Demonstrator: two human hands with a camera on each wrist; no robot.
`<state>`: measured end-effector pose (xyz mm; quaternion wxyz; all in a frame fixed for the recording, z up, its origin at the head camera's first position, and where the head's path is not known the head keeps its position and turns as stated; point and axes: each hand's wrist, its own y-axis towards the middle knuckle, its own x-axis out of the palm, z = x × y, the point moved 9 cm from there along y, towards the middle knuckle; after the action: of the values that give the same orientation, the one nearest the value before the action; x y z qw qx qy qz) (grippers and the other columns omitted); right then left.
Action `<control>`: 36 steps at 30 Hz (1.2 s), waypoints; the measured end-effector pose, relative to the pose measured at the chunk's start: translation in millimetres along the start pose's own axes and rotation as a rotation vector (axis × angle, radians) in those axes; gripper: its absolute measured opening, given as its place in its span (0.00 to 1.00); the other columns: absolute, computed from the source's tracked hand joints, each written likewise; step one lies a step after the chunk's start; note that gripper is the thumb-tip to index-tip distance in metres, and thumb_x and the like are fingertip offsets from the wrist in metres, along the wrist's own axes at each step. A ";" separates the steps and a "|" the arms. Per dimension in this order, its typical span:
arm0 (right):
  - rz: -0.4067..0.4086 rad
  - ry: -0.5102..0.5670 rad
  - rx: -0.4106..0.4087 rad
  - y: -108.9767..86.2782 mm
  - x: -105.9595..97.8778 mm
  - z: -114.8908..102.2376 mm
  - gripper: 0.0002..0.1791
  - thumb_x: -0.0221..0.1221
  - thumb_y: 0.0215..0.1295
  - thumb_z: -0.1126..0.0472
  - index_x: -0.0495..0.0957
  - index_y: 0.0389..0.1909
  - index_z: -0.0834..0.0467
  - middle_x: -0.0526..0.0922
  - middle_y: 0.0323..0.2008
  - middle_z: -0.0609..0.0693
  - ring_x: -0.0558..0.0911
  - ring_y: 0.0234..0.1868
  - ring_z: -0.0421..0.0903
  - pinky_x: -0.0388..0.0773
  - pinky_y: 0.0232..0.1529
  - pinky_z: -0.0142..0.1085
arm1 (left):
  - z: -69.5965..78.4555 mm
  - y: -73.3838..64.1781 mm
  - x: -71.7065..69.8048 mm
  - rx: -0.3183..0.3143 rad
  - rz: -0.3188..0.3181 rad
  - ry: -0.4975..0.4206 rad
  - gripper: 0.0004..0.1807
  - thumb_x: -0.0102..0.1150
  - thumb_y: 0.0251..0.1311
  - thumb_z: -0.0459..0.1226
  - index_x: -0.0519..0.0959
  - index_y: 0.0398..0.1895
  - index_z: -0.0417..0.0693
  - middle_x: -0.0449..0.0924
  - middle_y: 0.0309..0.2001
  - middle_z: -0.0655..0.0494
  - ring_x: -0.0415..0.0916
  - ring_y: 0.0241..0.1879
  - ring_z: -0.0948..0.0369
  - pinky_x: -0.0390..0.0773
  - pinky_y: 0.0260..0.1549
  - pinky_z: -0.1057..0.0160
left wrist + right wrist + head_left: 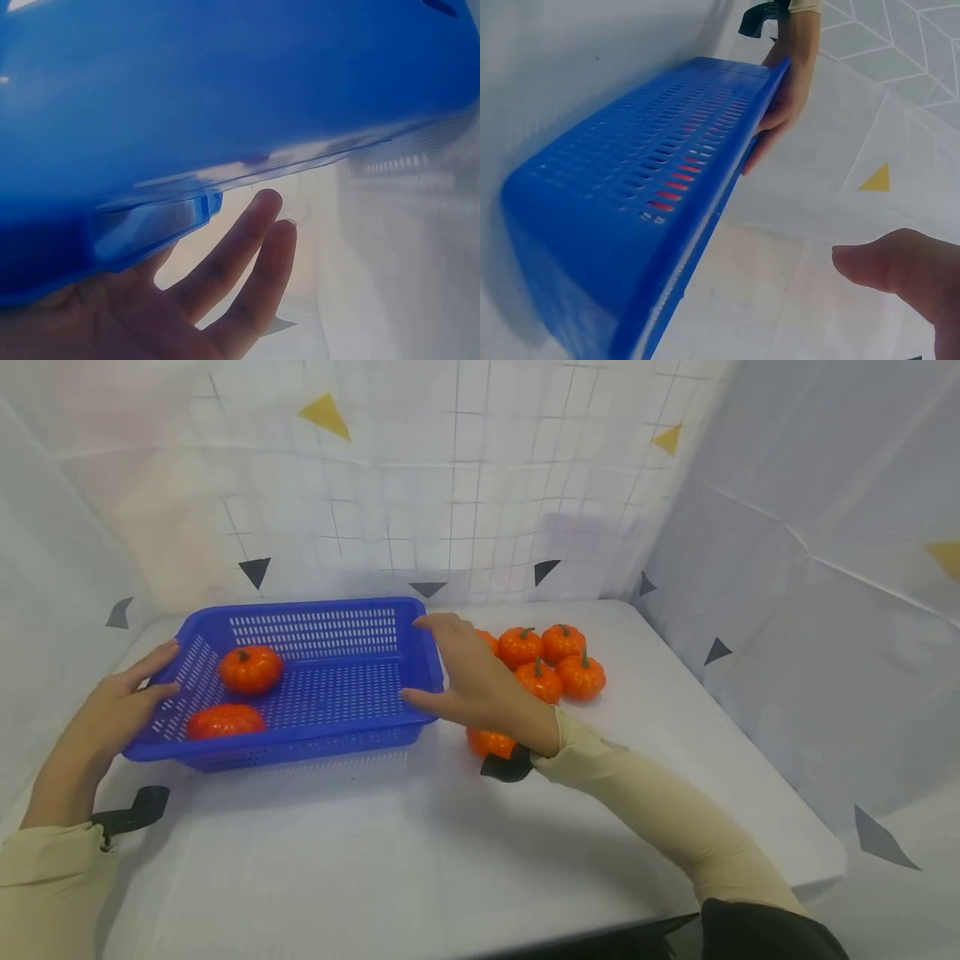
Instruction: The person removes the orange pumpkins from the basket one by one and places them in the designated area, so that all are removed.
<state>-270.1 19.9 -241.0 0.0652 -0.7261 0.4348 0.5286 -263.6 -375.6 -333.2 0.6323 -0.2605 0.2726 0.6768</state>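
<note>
A blue perforated plastic basket sits on the white table with two small orange pumpkins inside, one toward the back left and one at the front left. At its left end is my left hand, thumb and forefinger reaching over the rim. Two of its fingers extend straight past the basket's edge in the left wrist view. My right hand spreads at the right end, thumb and forefinger wide apart. In the right wrist view its thumb stands off the basket with nothing held.
Right of the basket, several orange pumpkins lie grouped on the table, partly behind my right hand. Another pumpkin shows below that wrist. White sheeting with triangles encloses the back and sides.
</note>
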 end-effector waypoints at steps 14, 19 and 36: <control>-0.185 0.069 -0.004 64.6 33.3 -39.8 0.43 0.68 0.66 0.55 0.60 0.77 0.60 0.66 0.74 0.52 0.64 0.72 0.44 0.61 0.71 0.30 | -2.0 -3.8 3.3 0.005 -0.050 0.027 0.34 0.37 0.83 0.40 0.38 0.84 0.52 0.30 0.81 0.33 0.27 0.75 0.25 0.33 0.64 0.19; -0.241 0.083 0.022 88.8 53.7 -50.5 0.42 0.68 0.67 0.52 0.61 0.77 0.57 0.70 0.69 0.50 0.69 0.65 0.43 0.71 0.64 0.31 | -2.0 -5.6 5.6 0.035 -0.065 0.026 0.34 0.38 0.83 0.40 0.39 0.84 0.51 0.31 0.81 0.32 0.29 0.75 0.24 0.34 0.64 0.19; -0.421 -0.003 0.075 161.7 123.4 -60.3 0.44 0.70 0.67 0.54 0.60 0.81 0.45 0.67 0.75 0.39 0.66 0.71 0.35 0.62 0.70 0.27 | 2.0 -9.8 2.0 0.026 -0.067 0.002 0.35 0.37 0.82 0.39 0.37 0.84 0.51 0.29 0.81 0.33 0.27 0.75 0.24 0.33 0.63 0.18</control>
<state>-332.7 -182.2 -257.6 0.2018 -0.7972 0.2929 0.4878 -254.0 -372.2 -333.6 0.6576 -0.2621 0.2732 0.6513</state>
